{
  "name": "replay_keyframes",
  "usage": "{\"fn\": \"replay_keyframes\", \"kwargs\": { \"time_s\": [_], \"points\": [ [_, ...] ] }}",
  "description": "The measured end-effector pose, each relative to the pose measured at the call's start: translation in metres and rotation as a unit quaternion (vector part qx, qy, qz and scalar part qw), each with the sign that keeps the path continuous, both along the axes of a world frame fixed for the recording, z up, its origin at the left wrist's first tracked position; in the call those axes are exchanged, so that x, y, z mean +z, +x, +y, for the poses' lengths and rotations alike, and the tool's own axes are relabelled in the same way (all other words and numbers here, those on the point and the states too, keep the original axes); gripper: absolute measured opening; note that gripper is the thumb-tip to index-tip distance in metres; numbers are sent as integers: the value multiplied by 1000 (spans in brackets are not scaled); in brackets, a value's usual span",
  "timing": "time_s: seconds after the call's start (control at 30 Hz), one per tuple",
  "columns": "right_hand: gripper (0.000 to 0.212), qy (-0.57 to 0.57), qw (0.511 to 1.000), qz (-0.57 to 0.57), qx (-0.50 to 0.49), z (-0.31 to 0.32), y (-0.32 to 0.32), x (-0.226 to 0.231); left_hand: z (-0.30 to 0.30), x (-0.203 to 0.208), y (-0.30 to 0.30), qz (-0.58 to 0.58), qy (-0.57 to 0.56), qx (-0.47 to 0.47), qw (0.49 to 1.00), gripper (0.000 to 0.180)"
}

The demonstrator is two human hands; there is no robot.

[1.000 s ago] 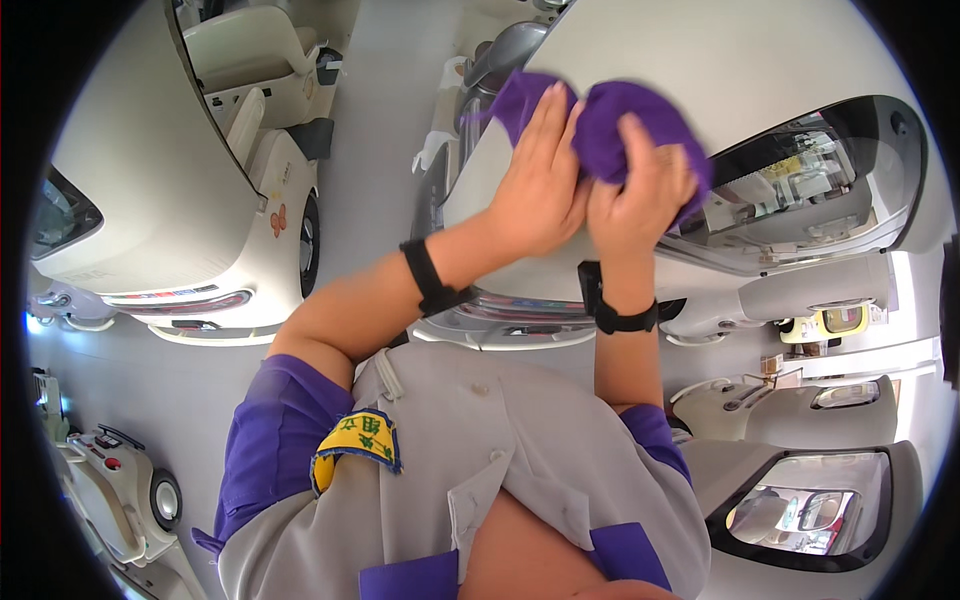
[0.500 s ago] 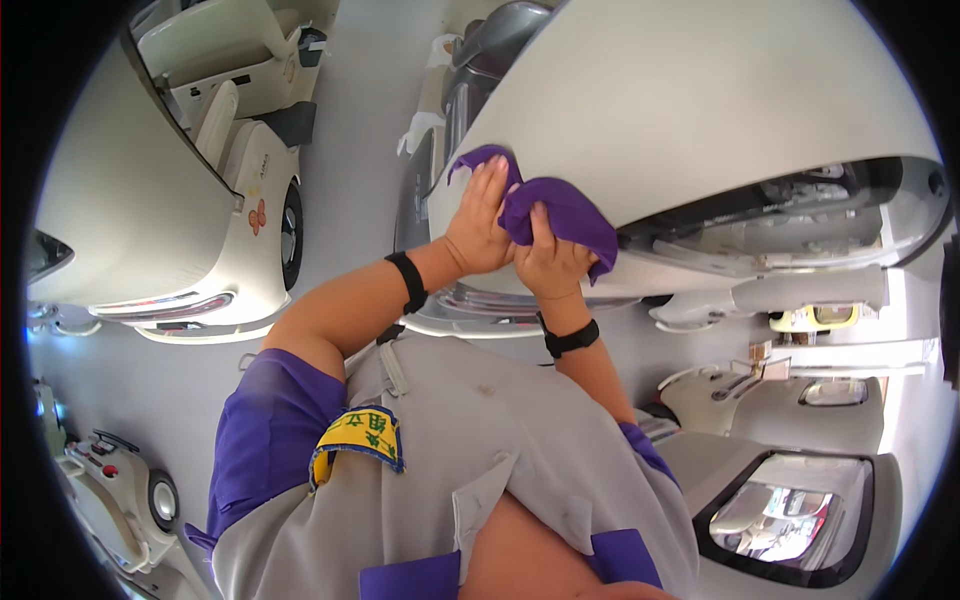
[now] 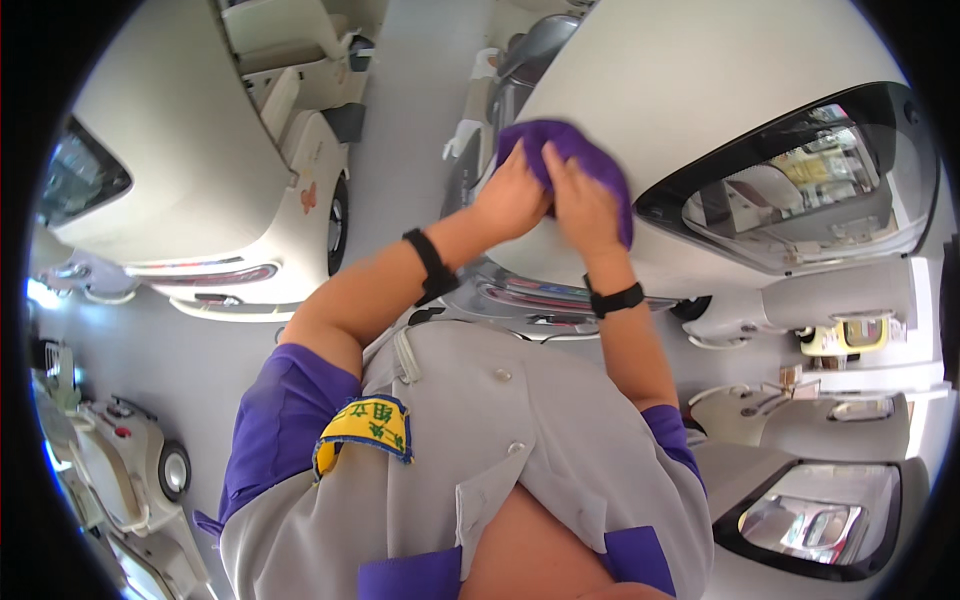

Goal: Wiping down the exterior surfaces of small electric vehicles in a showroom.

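A purple cloth (image 3: pixel 608 170), bunched and partly smeared by motion, lies against the rounded corner of a cream vehicle body (image 3: pixel 680 90). My left hand (image 3: pixel 512 195) grips the cloth's left part, fingers curled at its edge. Close beside it, my right hand (image 3: pixel 585 205) holds the cloth with its fingers bent over the fabric. Some fingertips are hidden in the folds. Right of the cloth is the vehicle's dark-framed window (image 3: pixel 790 185). A red tail light strip (image 3: pixel 545 297) runs below my hands.
Another cream vehicle (image 3: pixel 190 160) stands to the left, across a grey floor aisle (image 3: pixel 415 110). A small scooter-like vehicle (image 3: pixel 125 455) is at the lower left. More vehicles, including a windowed one (image 3: pixel 730 480), stand on the right.
The two separate bunches of cloth now appear as one patch under both hands. My hands have come closer together, and the view has shifted, showing more of the window.
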State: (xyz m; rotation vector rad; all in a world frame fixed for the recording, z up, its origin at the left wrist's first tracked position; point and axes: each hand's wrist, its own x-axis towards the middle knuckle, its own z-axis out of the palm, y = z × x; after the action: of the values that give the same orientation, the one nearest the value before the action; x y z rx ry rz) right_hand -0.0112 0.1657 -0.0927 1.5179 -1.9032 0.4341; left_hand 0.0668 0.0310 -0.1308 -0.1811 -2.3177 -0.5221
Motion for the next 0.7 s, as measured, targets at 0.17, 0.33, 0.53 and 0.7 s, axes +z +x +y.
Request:
{"fn": "replay_keyframes", "kwargs": {
  "time_s": [0.17,0.33,0.53,0.7],
  "points": [
    [36,-142,976,145,-74,-18,10,65,-4,82,9,23,170,-47,984,42],
    [15,-142,989,-51,-5,-36,22,-15,1,-5,34,-68,49,68,994,20],
    [23,-142,942,-299,49,-108,94,-65,-81,-47,143,-129,148,54,979,16],
    [9,-224,814,-529,86,-202,170,-12,-154,6,232,-60,198,180,962,29]
  ]
}}
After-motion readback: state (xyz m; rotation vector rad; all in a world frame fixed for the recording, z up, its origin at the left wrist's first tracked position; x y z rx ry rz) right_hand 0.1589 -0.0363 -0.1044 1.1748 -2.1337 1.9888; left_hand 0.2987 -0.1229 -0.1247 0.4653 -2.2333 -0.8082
